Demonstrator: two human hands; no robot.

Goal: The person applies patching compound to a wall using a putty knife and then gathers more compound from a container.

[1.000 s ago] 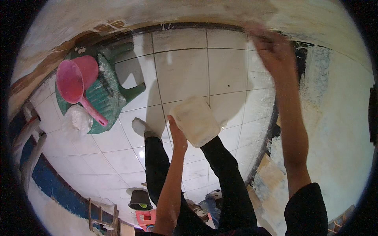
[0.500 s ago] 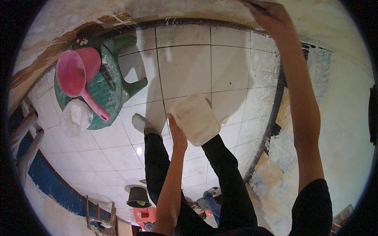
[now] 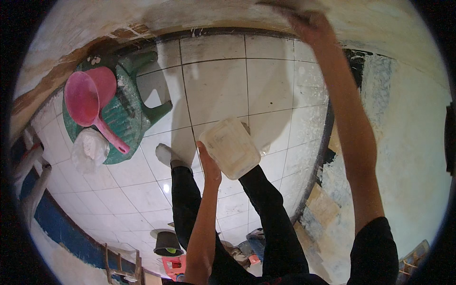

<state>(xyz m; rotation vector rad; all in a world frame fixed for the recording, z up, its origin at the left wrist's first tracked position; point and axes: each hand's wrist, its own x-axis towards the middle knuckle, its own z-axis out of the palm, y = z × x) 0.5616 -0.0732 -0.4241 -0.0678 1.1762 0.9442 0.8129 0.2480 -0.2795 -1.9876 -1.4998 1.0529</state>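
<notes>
Fingers of the left hand (image 3: 210,167) clasp the left side of the central pale tub (image 3: 231,148), likely light, stiff and best supported underneath; the right hand (image 3: 311,28), blurred by the far wall (image 3: 213,14), has an unclear grip.

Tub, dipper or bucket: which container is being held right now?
The pale squarish tub, in the left hand. No hand touches the pink dipper on the green stool or the dark bucket.
</notes>
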